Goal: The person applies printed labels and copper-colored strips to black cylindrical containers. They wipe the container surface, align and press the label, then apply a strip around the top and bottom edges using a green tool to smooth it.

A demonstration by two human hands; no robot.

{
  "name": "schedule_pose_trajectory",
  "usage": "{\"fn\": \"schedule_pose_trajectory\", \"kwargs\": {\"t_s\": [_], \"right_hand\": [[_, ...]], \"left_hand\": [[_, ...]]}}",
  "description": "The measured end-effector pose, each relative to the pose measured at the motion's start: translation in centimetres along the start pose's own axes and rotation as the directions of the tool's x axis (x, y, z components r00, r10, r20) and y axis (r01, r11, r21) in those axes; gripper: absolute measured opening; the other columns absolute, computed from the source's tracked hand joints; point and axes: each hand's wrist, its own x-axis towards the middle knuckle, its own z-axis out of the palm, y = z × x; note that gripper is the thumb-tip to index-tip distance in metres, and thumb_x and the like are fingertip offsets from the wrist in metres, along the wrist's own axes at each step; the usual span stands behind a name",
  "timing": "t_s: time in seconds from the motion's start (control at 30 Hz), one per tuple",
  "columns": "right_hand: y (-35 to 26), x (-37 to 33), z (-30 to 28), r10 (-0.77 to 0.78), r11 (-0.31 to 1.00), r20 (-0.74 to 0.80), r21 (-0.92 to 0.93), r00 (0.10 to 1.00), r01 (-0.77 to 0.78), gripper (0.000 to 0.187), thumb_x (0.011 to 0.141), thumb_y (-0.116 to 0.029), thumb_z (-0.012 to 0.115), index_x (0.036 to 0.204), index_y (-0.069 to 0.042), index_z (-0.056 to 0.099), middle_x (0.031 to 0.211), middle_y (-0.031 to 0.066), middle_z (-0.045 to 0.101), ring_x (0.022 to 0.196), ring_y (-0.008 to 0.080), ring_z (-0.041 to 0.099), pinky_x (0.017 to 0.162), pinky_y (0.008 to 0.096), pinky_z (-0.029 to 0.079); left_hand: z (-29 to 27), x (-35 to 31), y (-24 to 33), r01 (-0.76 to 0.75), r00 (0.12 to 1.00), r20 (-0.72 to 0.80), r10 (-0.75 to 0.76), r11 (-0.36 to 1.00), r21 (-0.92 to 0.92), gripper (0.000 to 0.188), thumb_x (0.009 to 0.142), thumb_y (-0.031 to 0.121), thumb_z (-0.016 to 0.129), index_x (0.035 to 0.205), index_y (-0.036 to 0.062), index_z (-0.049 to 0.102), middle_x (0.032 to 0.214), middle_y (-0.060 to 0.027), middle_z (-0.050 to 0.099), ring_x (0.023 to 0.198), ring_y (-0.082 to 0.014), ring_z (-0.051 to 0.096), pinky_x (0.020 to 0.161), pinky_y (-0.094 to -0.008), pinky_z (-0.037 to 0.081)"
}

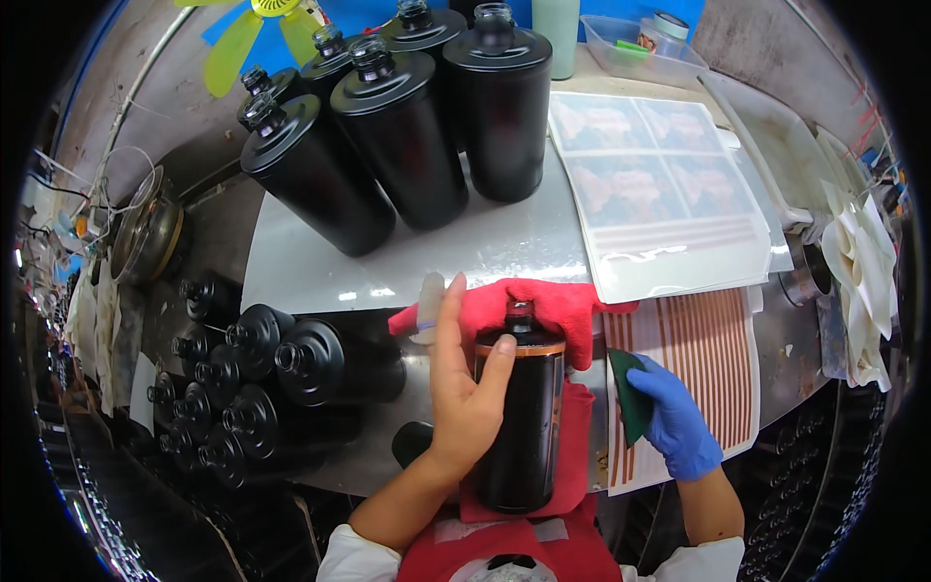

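Note:
A glossy black bottle (519,436) lies in front of me with its neck pointing away. A copper-coloured band circles it near the shoulder. It rests on red cloth (574,451), and more red cloth (572,320) is bunched around the neck. My bare left hand (465,388) is at the bottle's left side, fingers stretched out and thumb against the shoulder. A translucent whitish cover shows on one fingertip. Off to the bottle's right, my right hand (679,422) in a blue glove grips a flat dark green scraper (632,398), apart from the bottle, above the striped sheet (698,378).
Several matte black bottles (398,145) stand on the grey board at the back. More black bottles (320,364) lie stacked at left. Printed sheets (645,194) under clear film lie at back right, near a shallow white tray (766,145). A yellow-green fan (233,53) is far left.

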Motion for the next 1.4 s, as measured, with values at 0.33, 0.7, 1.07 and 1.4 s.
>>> {"fn": "schedule_pose_trajectory", "kwargs": {"t_s": [0.33,0.7,1.07,1.4], "right_hand": [[0.2,-0.8,4.4,-0.499,0.820,-0.047,-0.348,0.865,0.454,0.046,0.080,-0.001,0.062,0.123,-0.003,0.046,0.107,0.0078,0.055,0.096,0.0145,0.057,0.083,0.0261,0.048],[1.0,0.7,8.5,-0.649,0.527,0.112,-0.648,0.752,0.551,0.033,0.085,-0.008,0.060,0.116,-0.005,0.048,0.105,0.0077,0.056,0.095,0.0159,0.056,0.083,0.0274,0.046],[1.7,1.3,5.9,-0.718,0.583,0.032,-0.518,0.695,0.626,0.032,0.086,-0.013,0.060,0.115,-0.005,0.048,0.104,0.0112,0.057,0.095,0.0188,0.058,0.081,0.0292,0.048],[2.8,2.2,5.9,-0.700,0.587,0.026,-0.548,0.713,0.596,0.033,0.086,-0.010,0.061,0.116,-0.004,0.047,0.108,0.0077,0.053,0.099,0.0147,0.053,0.084,0.0275,0.046]], "left_hand": [[1.5,-1.1,2.6,-0.080,0.997,0.024,0.076,0.915,0.395,0.100,0.073,0.006,0.075,0.144,-0.0040,0.005,0.118,-0.0178,0.049,0.105,-0.0212,0.054,0.093,-0.0324,0.043],[-2.3,-10.2,1.0,-0.385,0.861,0.509,0.007,0.663,0.642,0.115,0.065,0.053,0.076,0.144,-0.0021,0.013,0.141,-0.0402,0.012,0.131,-0.0578,0.011,0.103,-0.0653,0.008],[-5.3,-10.9,-0.2,-0.461,0.813,0.581,0.029,0.641,0.613,0.134,0.063,0.068,0.069,0.141,-0.0081,-0.009,0.144,-0.0331,0.019,0.137,-0.0479,0.014,0.106,-0.0624,-0.001],[-6.0,-11.5,-5.1,-0.302,0.806,0.590,0.038,0.884,0.356,0.135,0.069,0.054,0.074,0.133,-0.0110,-0.025,0.140,-0.0350,0.026,0.131,-0.0494,0.026,0.105,-0.0637,0.008]]}}
